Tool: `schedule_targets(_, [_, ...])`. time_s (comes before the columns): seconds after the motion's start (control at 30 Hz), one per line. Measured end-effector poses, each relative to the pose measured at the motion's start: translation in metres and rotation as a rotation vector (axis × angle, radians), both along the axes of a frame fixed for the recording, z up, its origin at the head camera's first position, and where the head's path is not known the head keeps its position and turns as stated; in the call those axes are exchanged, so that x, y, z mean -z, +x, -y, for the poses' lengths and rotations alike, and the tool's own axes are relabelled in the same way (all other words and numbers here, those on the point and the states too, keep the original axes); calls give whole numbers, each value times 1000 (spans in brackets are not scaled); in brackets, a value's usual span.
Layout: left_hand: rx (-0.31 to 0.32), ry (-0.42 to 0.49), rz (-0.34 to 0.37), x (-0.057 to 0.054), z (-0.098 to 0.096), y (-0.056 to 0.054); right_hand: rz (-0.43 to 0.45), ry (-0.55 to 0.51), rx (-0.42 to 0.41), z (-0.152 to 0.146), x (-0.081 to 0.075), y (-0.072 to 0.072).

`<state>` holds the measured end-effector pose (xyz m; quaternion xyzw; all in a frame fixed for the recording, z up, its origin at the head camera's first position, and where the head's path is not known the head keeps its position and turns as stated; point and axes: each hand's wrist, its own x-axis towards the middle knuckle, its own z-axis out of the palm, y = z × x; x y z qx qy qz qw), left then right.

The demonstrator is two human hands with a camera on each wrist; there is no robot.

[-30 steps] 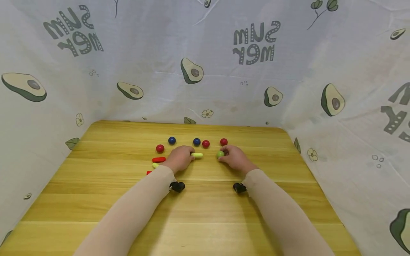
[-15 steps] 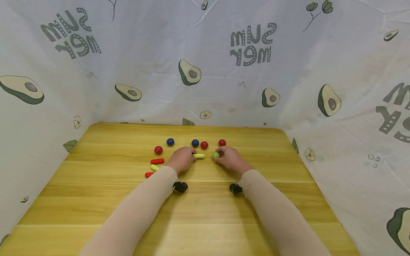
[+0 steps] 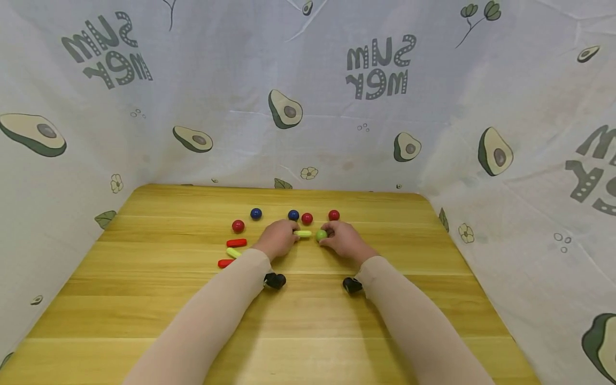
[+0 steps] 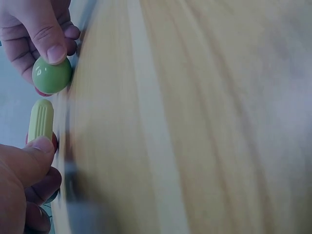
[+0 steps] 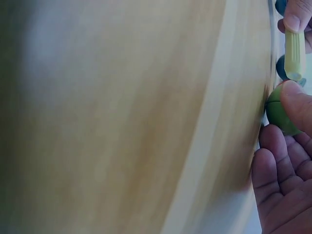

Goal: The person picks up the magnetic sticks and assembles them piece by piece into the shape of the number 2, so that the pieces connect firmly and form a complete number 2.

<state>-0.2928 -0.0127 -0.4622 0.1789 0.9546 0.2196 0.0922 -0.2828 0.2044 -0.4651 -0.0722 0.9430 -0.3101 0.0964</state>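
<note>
My left hand [image 3: 278, 238] pinches a pale yellow grooved stick [image 3: 303, 233] near one end, thumb on its side. Its free end points right, towards a glossy green ball [image 3: 321, 235]. That ball is held between the thumb and fingers of my right hand [image 3: 347, 239]. A narrow gap parts the stick's tip [image 4: 42, 103] from the ball [image 4: 51, 77] in the left wrist view. Seen from the right wrist, the stick [image 5: 294, 56] lines up with the ball [image 5: 277, 114], whose far side is covered by the thumb.
Behind the hands lie a blue ball [image 3: 293, 215], a red ball [image 3: 307, 218] and another red ball [image 3: 334, 215]. Further left are a blue ball [image 3: 256, 213], a red ball [image 3: 238, 226], two red sticks [image 3: 236, 243] and a yellow stick [image 3: 233, 252]. A printed cloth [image 3: 231, 69] surrounds the wooden table [image 3: 308, 321].
My right hand has brought the green ball leftward, and my left hand has shifted slightly right with the yellow stick. The gap between them has narrowed. The view has tilted slightly.
</note>
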Motion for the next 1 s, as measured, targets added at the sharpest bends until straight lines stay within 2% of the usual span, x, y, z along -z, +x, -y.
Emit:
schedule_targets(0.2, [16,-5,-8,2,-4,0,-3,3,-1,2,0,0])
schedule_targets(1.0, [2,-9,-10,0,-6,4,16,-7,12,5,1,-1])
